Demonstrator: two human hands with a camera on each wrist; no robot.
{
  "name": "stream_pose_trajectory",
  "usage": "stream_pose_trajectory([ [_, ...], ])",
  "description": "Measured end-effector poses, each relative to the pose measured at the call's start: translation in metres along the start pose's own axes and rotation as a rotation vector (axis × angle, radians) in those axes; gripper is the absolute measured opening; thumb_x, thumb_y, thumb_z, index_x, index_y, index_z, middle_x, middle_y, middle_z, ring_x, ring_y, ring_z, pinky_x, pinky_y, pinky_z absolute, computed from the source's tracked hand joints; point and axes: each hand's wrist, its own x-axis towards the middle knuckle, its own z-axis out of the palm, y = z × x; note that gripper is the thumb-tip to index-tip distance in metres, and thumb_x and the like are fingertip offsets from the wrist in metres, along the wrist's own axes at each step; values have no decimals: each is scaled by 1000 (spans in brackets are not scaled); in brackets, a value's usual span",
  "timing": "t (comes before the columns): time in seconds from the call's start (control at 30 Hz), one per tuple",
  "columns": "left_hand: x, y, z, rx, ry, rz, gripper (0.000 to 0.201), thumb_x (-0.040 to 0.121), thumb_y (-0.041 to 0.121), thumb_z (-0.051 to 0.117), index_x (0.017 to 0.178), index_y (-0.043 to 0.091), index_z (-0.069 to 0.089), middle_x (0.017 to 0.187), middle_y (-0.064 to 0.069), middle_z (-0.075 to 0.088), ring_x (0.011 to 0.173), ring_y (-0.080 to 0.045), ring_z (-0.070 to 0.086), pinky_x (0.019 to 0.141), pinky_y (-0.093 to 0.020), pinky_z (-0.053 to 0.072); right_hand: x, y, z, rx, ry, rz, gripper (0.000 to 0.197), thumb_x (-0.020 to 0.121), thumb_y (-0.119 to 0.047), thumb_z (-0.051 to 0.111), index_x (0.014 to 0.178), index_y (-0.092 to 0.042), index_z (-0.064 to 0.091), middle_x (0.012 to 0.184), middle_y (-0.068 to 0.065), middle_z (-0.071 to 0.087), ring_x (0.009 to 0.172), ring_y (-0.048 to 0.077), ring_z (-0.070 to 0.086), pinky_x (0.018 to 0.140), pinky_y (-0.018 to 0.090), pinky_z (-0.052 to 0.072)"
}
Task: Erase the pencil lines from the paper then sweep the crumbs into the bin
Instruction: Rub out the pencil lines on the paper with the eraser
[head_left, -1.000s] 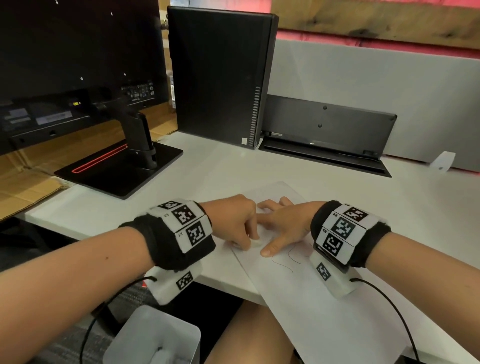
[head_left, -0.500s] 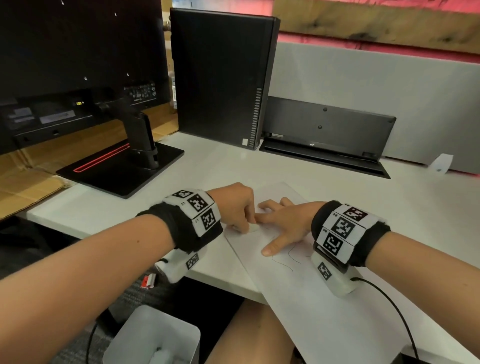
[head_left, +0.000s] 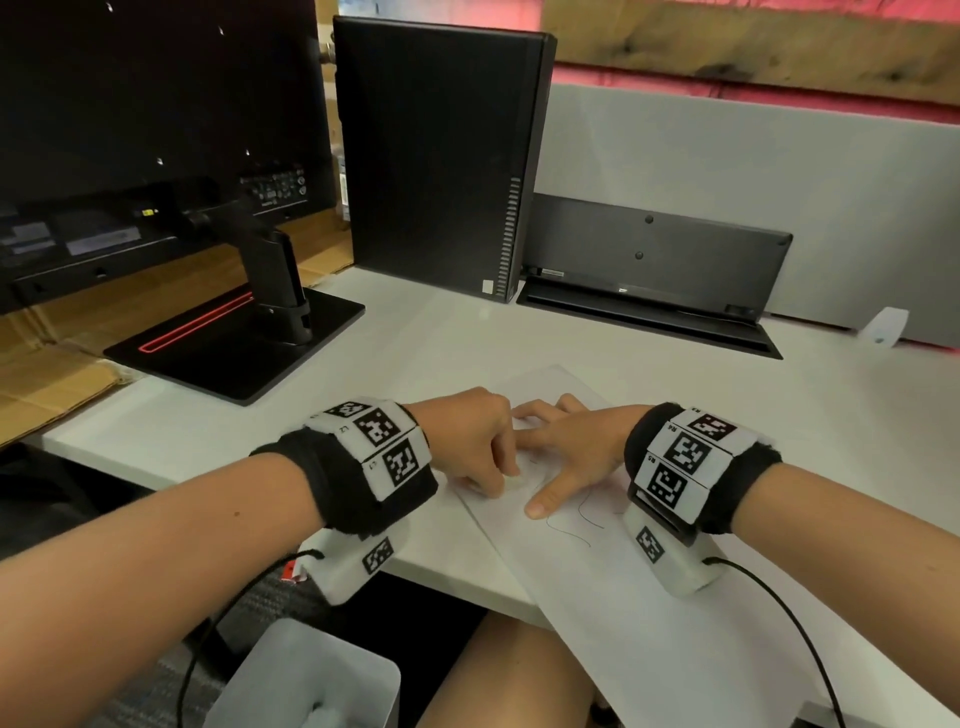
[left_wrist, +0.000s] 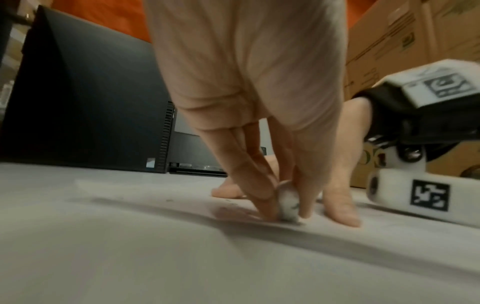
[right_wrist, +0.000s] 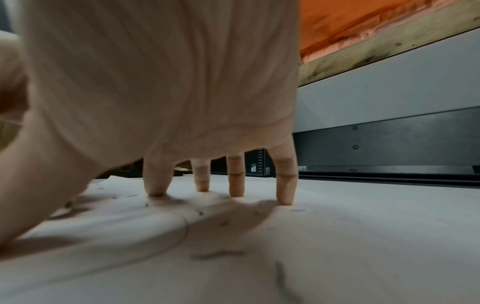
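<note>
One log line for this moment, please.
phase: erasing | left hand: pinches eraser on paper | right hand: fingers spread, pressing paper | pencil lines: remain | crumbs: unswept

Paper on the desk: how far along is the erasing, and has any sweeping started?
Partly done. Grey crumbs already lie on the paper, so some rubbing has happened. In hand: the left hand pinches the eraser against the sheet while the right hand presses it flat. Left: pencil lines near the right thumb remain, and the bin below the desk awaits the crumbs.
</note>
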Motion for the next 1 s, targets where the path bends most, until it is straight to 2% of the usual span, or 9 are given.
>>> stream_pose_trajectory([
  [0.07,-1,0,-3,20,-8,2,16,76,14,72,91,14,77,56,18,58,53,2,52,53,-4,37,2,0,0,-5,-2,3,87,72,-70,59,139,-58,5,152,-15,-5,136,28,6,109,57,23],
  [0.2,9,-5,-10,63,41,-52,20,74,11,72,93,13,76,81,0,71,65,-4,55,54,-7,39,2,-1,0,-10,6,9,89,73,-69,58,141,-54,3,153,-13,-5,138,29,4,110,59,21],
  [0.33,2,3,-1,-7,-33,0,16,74,11,73,89,10,77,60,14,61,52,5,53,53,-4,39,1,0,-1,2,8,-13,82,71,-68,61,138,-57,13,151,-15,-1,133,28,12,109,55,25],
  [0.43,3,4,-4,31,-28,-3,17,73,10,73,90,11,77,60,14,59,58,-2,55,60,-11,45,1,0,0,-2,15,-11,82,72,-67,61,138,-56,14,151,-15,0,133,28,11,109,56,24],
  [0.53,11,-1,-11,49,27,-55,17,70,7,72,86,11,77,56,12,57,61,-9,56,60,-17,48,2,0,2,-2,28,-6,86,72,-68,60,140,-54,10,152,-15,0,135,28,9,108,58,24],
  [0.67,3,7,-3,0,-40,-22,13,72,9,73,84,10,77,42,21,53,49,3,51,53,-9,40,2,1,0,15,13,-24,79,71,-68,61,135,-58,17,150,-15,0,132,29,11,107,57,26],
  [0.73,0,9,-2,15,-43,-7,14,72,10,73,85,9,77,42,22,53,49,2,51,56,-11,43,2,0,0,16,7,-26,77,71,-68,61,134,-58,18,151,-15,-1,132,29,11,108,57,25],
  [0.87,8,0,-11,48,37,-64,21,72,9,72,92,12,77,57,17,56,58,-3,54,62,-15,48,2,0,2,-6,25,7,88,72,-69,59,141,-53,7,152,-15,-2,136,28,7,109,58,23],
  [1.0,0,7,-1,-8,-28,-41,17,73,7,71,89,7,76,41,21,52,45,5,51,57,-11,45,4,1,1,2,5,-9,84,69,-71,60,137,-57,12,151,-16,-2,134,28,9,108,58,24],
])
